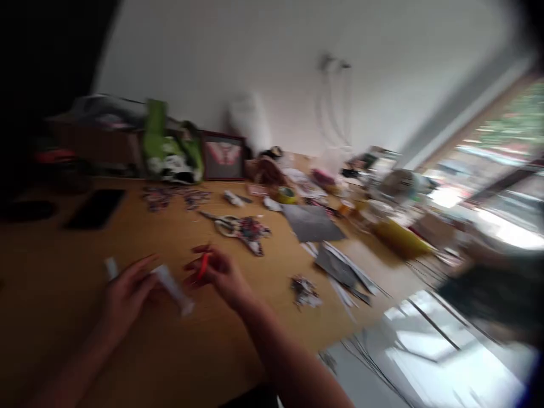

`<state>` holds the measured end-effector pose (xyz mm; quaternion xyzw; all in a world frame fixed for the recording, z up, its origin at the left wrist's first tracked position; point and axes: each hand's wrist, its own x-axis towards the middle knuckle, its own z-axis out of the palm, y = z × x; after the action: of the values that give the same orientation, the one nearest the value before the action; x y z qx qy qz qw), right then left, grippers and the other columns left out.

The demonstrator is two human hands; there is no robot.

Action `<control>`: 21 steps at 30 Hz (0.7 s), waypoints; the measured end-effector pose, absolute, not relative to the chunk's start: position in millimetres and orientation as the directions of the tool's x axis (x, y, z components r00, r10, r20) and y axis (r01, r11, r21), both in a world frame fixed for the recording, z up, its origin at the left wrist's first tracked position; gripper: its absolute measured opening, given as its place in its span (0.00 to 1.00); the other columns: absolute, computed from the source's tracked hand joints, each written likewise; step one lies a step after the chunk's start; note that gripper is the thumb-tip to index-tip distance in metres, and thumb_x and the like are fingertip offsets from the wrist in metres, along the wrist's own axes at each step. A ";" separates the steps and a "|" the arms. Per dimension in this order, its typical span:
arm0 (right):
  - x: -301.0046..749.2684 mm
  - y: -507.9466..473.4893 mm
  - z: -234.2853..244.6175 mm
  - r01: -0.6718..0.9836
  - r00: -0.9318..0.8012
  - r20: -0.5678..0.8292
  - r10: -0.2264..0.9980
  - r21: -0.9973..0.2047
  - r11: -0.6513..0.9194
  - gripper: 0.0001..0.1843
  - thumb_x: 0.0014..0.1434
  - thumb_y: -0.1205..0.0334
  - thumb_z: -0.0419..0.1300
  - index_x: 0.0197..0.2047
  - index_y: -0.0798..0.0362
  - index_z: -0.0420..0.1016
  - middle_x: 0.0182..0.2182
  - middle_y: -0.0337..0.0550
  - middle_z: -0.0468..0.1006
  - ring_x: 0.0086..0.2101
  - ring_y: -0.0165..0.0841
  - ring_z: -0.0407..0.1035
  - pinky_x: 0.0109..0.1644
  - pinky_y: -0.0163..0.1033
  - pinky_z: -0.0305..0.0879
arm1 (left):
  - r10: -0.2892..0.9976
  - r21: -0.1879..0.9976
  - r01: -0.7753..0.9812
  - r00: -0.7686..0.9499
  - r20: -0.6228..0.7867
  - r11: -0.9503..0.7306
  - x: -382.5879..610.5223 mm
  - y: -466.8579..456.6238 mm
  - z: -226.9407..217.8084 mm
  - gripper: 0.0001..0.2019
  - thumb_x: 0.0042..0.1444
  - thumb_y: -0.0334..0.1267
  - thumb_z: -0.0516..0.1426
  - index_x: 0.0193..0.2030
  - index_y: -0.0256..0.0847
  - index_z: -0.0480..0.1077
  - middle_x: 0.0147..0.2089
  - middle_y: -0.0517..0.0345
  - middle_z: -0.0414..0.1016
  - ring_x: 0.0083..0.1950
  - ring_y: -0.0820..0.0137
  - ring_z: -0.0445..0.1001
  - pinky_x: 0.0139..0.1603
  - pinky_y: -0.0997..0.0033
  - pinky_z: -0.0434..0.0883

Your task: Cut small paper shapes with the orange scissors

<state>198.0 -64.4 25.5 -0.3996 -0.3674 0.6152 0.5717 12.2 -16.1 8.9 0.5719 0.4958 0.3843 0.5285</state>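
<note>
the view is motion-blurred; fine detail cannot be read.

1. left hand (125, 294): it sits low over the near left part of the wooden table (55, 317). the fingers are closed around one end of a white tube (172, 289), which slants away from the hand toward the right and down. a small white piece (111, 267) lies just beside this hand on its far side (what it is cannot be told).

2. right hand (221, 275): it is just to the right of the tube's upper end. thumb and fingertips are pinched together on a small red piece (204, 266), held close to the tube; whether the two touch cannot be told.

3. surroundings on the table:
- scissors (225, 224) lie beyond the right hand, touching a patterned paper cut-out (254, 233).
- a grey sheet (312, 224) lies further right, with a stack of loose papers (344, 269) nearer the table edge.
- a small patterned scrap (304, 290) lies right of the right forearm.
- a black flat device (96, 208) lies at the far left.
- a framed picture (223, 157) and a green bag (170, 144) stand against the wall.
</note>
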 end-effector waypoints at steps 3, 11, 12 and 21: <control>191.2 -42.4 26.1 -0.348 -0.015 -0.051 0.999 -0.936 -0.054 0.25 0.48 0.47 0.73 0.43 0.50 0.70 0.35 0.42 0.82 0.31 0.34 0.78 0.39 0.40 0.72 | 0.972 0.991 -0.007 0.196 -0.132 0.136 -1.7 -18.2 6.5 0.35 0.46 0.53 0.64 0.59 0.37 0.65 0.32 0.57 0.75 0.30 0.63 0.77 0.24 0.69 0.75; 176.3 -31.6 -5.4 -0.259 -0.093 -0.079 0.993 -0.961 -0.101 0.20 0.55 0.49 0.69 0.42 0.50 0.68 0.30 0.37 0.78 0.31 0.32 0.74 0.39 0.38 0.70 | 0.974 0.987 -0.101 0.203 -0.103 0.126 -0.8 -11.2 12.4 0.28 0.54 0.43 0.58 0.61 0.37 0.61 0.32 0.61 0.70 0.30 0.65 0.79 0.19 0.74 0.75; 176.6 -32.8 -9.3 -0.244 -0.113 -0.085 0.990 -0.963 -0.111 0.19 0.55 0.50 0.69 0.42 0.50 0.68 0.30 0.37 0.77 0.30 0.31 0.72 0.37 0.37 0.69 | 0.976 0.988 -0.103 0.193 -0.097 0.119 -2.0 -10.8 12.0 0.28 0.54 0.43 0.58 0.61 0.37 0.61 0.32 0.61 0.70 0.29 0.65 0.79 0.19 0.75 0.75; 170.5 -38.6 -11.8 -0.224 -0.235 -0.169 0.957 -0.949 -0.223 0.24 0.47 0.56 0.74 0.44 0.50 0.71 0.34 0.37 0.72 0.29 0.28 0.67 0.31 0.34 0.67 | 0.984 0.987 -0.130 0.161 -0.071 0.093 -6.2 -7.4 8.7 0.25 0.55 0.40 0.59 0.59 0.38 0.63 0.34 0.58 0.72 0.30 0.65 0.79 0.19 0.75 0.75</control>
<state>170.5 -38.6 -11.8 -0.4245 -0.4316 0.6567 0.4498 -6.2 -7.4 8.7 0.4809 0.4441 0.4715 0.5909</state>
